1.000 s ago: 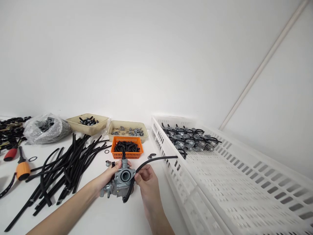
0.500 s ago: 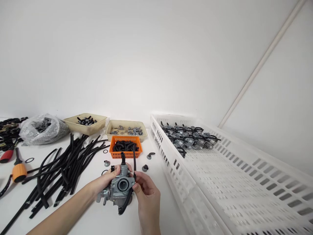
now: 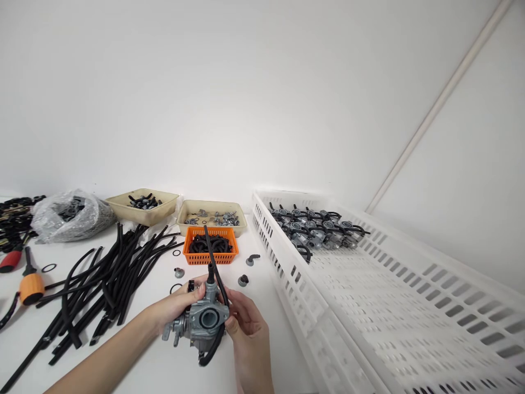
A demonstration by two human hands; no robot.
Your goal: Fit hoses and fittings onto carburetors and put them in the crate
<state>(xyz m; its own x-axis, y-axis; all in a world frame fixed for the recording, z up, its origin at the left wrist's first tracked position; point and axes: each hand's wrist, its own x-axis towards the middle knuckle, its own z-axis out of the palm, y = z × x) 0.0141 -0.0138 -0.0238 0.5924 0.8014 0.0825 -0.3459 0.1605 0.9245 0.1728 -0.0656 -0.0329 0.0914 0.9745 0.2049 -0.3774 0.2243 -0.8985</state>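
Observation:
A grey metal carburetor (image 3: 202, 323) is held above the white table, its round bore facing me. My left hand (image 3: 180, 303) is wrapped round its upper left side, with the fingers partly behind the body. At the right side of the carburetor, my right hand (image 3: 249, 328) pinches a long black hose (image 3: 217, 273) between thumb and fingers. The hose's upper part leans left past the short black stub on top, and its lower part curves beneath the body. Right behind is an orange basket (image 3: 210, 259) of small black hose pieces.
Black hoses (image 3: 110, 284) lie at left beside an orange-handled tool (image 3: 31, 289). Beige trays (image 3: 184, 210) and a plastic bag (image 3: 88, 221) stand behind. A white crate (image 3: 328, 306) with several carburetors (image 3: 328, 227) fills the right. Small fittings (image 3: 243, 280) lie near the hands.
The hose's upper end has swung left, from upright to leaning over the orange basket. The carburetor has shifted slightly to the right and turned a little in my hands.

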